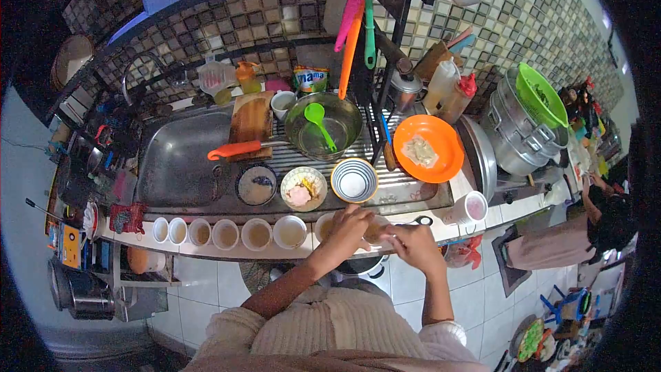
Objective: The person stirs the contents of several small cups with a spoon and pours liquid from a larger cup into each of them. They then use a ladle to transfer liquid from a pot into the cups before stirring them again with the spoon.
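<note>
**My left grip point(343, 238) and right grip point(415, 248) meet at one small cup point(376, 230)**

The cup is between my two grips, near the front edge of the bench point(496, 215). I think I am busy with this one cup, with my fingers at its sides or top. My left grip is bent, with its fingers pointing down and in. My right grip looks narrow, with finger and thumb close together. I cannot tell if either one is holding the cup or something small, because my fingers hide too much.

More white cups point(256, 235) make a row to the left, with brown stuff in some of them. One is right beside my left grip, partly hidden.

Just behind my grips is a striped bowl point(354, 180), and black-handled scissors point(422, 220) lie to the right. I think the next move calls for a soft touch. I must keep the cup flat and not squeeze it. My left wrist must not bump the cup beside it, or that one could tip.
</note>
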Demonstrator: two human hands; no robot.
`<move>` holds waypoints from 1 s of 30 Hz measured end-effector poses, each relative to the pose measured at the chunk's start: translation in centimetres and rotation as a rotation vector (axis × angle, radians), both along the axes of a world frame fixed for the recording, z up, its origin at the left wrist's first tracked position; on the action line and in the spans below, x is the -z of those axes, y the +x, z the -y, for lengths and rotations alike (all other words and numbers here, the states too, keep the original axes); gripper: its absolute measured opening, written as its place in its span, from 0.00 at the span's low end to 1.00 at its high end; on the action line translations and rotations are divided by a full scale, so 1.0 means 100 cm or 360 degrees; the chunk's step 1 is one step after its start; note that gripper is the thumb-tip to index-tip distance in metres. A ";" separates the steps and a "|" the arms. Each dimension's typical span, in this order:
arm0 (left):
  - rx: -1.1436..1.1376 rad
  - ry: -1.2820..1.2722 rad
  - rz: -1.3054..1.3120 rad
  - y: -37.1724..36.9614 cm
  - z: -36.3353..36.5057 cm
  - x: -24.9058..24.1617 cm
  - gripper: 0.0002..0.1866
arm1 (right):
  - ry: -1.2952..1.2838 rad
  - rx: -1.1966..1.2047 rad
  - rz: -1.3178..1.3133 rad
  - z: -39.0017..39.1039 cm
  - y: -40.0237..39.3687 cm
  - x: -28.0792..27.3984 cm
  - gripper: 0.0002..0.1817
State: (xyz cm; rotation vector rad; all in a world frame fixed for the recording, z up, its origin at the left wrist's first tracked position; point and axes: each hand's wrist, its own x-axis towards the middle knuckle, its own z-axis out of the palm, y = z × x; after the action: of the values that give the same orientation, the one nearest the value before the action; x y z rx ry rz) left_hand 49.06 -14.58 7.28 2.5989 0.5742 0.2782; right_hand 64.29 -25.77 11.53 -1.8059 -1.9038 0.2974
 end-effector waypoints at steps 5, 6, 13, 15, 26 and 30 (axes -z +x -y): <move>-0.0009 -0.0003 -0.0007 -0.001 0.000 -0.005 0.36 | 0.0139 0.0046 -0.0069 -0.003 -0.004 0.007 0.05; -0.0028 -0.0006 -0.0017 0.000 0.002 -0.005 0.36 | 0.0207 -0.0019 -0.0115 -0.003 -0.005 0.011 0.06; -0.0018 -0.0034 -0.0014 -0.001 0.001 -0.001 0.38 | -0.0140 0.0062 0.0047 0.011 0.001 -0.012 0.08; -0.0010 -0.0023 -0.0020 -0.001 0.001 0.001 0.38 | 0.0207 0.0143 -0.0097 0.016 0.000 -0.012 0.06; -0.0041 -0.0091 -0.0035 0.001 0.002 -0.001 0.37 | 0.0553 0.0362 -0.0332 0.048 -0.008 -0.030 0.02; -0.0020 -0.0066 -0.0026 -0.002 0.005 0.001 0.40 | 0.0862 0.0716 -0.0787 0.051 -0.014 -0.003 0.02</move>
State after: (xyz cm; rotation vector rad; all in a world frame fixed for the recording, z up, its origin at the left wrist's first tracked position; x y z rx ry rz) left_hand 48.88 -15.06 7.19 2.5609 0.5960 0.2468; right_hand 62.85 -30.84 11.85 -1.5438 -1.0698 0.0478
